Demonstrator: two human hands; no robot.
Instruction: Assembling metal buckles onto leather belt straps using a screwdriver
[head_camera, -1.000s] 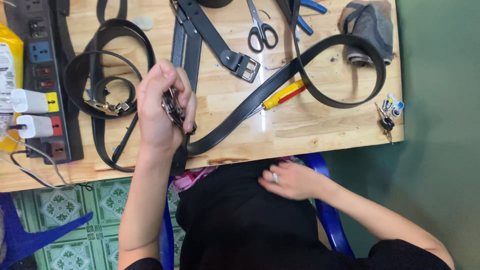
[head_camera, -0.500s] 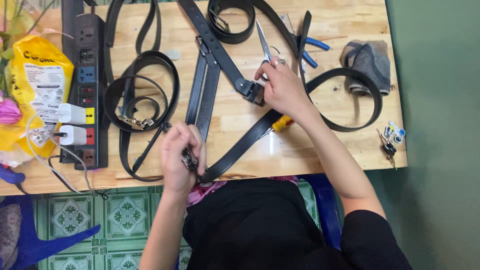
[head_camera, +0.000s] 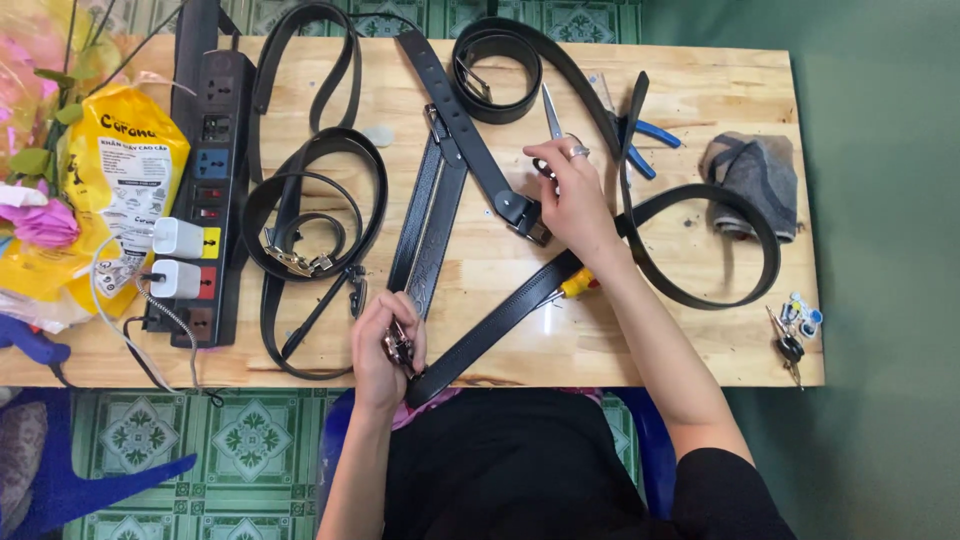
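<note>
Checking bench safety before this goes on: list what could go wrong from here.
1. The right hand is at the scissors, blades pointing away among crowded belts; a snagged lift could nick a strap or finger.
2. The left hand holds a buckle and belt end at the table edge; a loosened grip might drop them.
3. The keys lie near the right edge and could be knocked off.

A yellow plastic package (head_camera: 120, 190) with a white printed label panel (head_camera: 135, 205) is being seen lying at the left of the frame, just beside a black power strip (head_camera: 205, 160).
</note>
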